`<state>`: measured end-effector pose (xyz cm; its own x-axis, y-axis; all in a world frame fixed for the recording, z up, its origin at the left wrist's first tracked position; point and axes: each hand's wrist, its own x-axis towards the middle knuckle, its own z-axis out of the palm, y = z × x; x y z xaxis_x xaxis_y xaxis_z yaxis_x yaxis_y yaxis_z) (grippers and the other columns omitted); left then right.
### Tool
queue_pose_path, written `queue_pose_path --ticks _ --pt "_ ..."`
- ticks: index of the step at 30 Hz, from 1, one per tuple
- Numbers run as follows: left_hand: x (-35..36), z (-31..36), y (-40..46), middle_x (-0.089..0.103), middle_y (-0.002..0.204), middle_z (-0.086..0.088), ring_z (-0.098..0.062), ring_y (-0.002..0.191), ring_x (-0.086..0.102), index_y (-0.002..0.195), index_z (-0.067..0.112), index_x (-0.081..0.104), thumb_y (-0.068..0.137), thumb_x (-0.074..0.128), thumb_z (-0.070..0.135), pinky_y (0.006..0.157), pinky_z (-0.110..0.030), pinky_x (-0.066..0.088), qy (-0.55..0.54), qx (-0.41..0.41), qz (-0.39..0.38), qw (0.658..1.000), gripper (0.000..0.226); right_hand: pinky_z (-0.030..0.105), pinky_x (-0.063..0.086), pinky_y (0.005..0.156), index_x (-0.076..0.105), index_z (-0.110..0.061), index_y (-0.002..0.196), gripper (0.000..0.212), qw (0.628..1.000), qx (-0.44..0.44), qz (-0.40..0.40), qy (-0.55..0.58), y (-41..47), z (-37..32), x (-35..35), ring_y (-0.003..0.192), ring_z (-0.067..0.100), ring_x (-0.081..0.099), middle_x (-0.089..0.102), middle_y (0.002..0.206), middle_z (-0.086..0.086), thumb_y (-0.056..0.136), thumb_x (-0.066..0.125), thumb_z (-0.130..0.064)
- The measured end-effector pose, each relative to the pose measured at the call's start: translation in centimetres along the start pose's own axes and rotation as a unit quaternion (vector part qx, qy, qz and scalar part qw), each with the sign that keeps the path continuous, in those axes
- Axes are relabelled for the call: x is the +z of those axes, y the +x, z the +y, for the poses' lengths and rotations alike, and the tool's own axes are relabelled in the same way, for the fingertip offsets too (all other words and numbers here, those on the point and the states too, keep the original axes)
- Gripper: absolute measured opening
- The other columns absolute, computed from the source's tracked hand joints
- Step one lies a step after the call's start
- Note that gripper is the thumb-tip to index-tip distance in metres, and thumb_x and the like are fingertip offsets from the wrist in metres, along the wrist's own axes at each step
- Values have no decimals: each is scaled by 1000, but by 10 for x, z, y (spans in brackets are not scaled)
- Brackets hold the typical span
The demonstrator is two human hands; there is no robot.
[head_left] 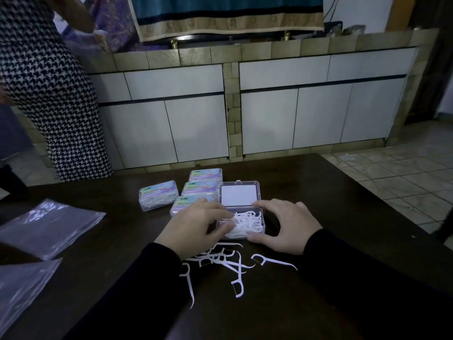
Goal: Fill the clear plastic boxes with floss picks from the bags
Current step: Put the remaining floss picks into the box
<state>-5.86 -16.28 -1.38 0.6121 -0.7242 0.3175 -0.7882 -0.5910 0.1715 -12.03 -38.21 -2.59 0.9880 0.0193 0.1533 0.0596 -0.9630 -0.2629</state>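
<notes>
- Dark table [318, 204] fronts white cabinets [318, 114]; a person in a houndstooth garment [49, 94] stands at far left.
- Open box [241, 223] sits mid-table, lid [239, 194] tipped back, a heap of picks [245, 223] inside rising about to the rim.
- Left hand [193, 223] reaches over the box's left edge, fingers curled onto the picks; whether it pinches any I cannot tell.
- Right hand [282, 224] brackets the right side, fingers spread wide and lightly bent, thumb at the near corner.
- Four closed boxes [158, 195] lie just behind and left.
- Loose picks [220, 261] are scattered just in front; two flat bags [49, 227] lie well left.
- Judgement: steady the box with the right hand, press the heap level so the lid can close, then gather the strays.
</notes>
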Motion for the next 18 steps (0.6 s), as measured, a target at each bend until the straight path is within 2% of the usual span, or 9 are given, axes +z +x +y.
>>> queue_pose_path --ticks 3,6,8,10,13,15,18 --pt "-3 -5 -6 60 114 16 0 105 50 119 32 64 94 51 38 87 -25 48 4 4 38 999 28 35 33 103 28 -37 145 85 998 -10 54 -24 -6 -5 -5 119 9 43 42 133 -12 74 49 -79" --pt "-9 -13 -18 62 106 14 -5 98 55 110 30 68 92 58 28 79 -26 50 18 -3 77 997 21 34 39 95 51 -33 122 52 992 -70 93 -39 -16 -19 -17 98 5 49 53 107 -14 81 54 -65" --pt "-16 -19 -27 60 99 14 -7 93 57 102 31 69 90 59 29 73 -29 52 25 -8 76 997 15 32 43 88 57 -34 101 28 992 -93 41 -76 -23 -29 -28 84 4 51 57 88 -15 84 56 -56" --pt "-24 -27 -36 58 98 18 -3 92 57 99 37 67 87 61 33 77 -31 52 5 -20 24 1000 14 29 44 84 58 -32 92 21 986 -91 -50 -127 -27 -37 -38 81 6 55 60 83 -13 85 57 -52" --pt "-32 -37 -49 56 101 20 0 95 58 98 40 66 79 64 39 87 -33 49 -51 -34 -66 996 19 25 48 73 61 -30 89 15 972 -60 -163 -160 -28 -40 -47 79 7 57 62 83 -11 83 62 -44" --pt "-33 -41 -56 55 105 22 -1 99 57 100 43 65 76 67 39 91 -33 48 -72 -50 -101 991 24 25 51 73 63 -30 87 8 967 -41 -199 -152 -25 -41 -45 79 7 58 61 82 -12 82 64 -37" --pt "-31 -41 -63 50 113 25 1 105 54 108 47 60 74 71 38 95 -30 46 -78 -63 -125 987 37 26 53 77 65 -30 88 4 973 -43 -192 -122 -21 -48 -35 81 6 58 62 83 -13 87 62 -31"
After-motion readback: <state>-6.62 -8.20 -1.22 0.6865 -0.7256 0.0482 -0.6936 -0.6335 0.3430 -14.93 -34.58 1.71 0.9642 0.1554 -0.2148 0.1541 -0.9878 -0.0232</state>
